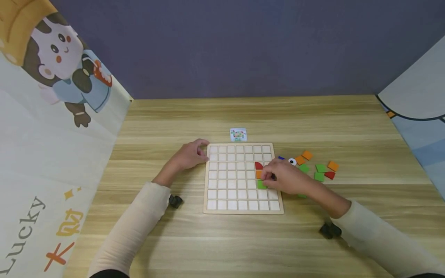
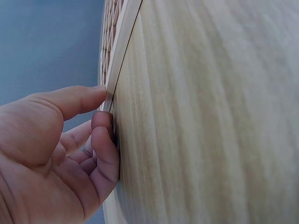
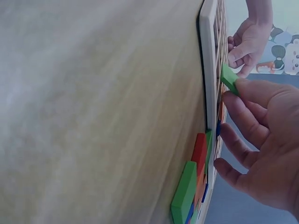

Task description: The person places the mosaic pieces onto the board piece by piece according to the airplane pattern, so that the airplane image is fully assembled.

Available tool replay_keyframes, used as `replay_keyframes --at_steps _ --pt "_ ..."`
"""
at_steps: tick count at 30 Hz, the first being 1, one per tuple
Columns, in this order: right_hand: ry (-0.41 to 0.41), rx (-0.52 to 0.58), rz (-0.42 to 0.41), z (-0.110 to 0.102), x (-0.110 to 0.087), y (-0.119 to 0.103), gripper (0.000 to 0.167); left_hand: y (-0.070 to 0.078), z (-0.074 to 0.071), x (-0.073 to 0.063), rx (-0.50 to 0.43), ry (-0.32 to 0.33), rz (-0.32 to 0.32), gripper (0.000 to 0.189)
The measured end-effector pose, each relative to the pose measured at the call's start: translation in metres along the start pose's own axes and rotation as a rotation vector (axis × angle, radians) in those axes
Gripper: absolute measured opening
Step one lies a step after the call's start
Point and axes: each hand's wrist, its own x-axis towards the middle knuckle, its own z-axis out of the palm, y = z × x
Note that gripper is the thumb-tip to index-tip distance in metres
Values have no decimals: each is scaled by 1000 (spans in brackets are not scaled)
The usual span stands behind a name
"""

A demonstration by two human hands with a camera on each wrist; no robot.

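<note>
A wooden grid board (image 1: 243, 211) with square cells lies flat on the table. My left hand (image 1: 189, 155) rests at its upper left edge, thumb tip touching the rim and the other fingers loosely bent beside it. Over the board's right part, my right hand (image 1: 286, 177) pinches a green tile (image 3: 229, 78) between thumb and index finger. That tile is tilted in the right wrist view, one edge close to the grid. Just above it in the head view, a red rounded piece (image 1: 259, 165) and an orange tile (image 1: 259, 174) sit in the same column, partly behind my fingers.
Right of the board lie loose orange tiles (image 1: 306, 155), green pieces (image 1: 319, 177), a red piece (image 1: 330, 175) and a white eye disc (image 1: 292, 161). A small printed card (image 1: 238, 134) lies behind the board. A dark wall (image 1: 243, 50) rises along the table's far edge.
</note>
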Motion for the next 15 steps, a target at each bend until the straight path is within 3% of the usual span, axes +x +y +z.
replay_keyframes --at_steps 9,15 --pt "27 -106 -51 5 2 -1 18 0 1 -1 -18 3 1 60" --pt "27 -105 -32 6 2 0 16 1 1 -2 -14 7 1 60"
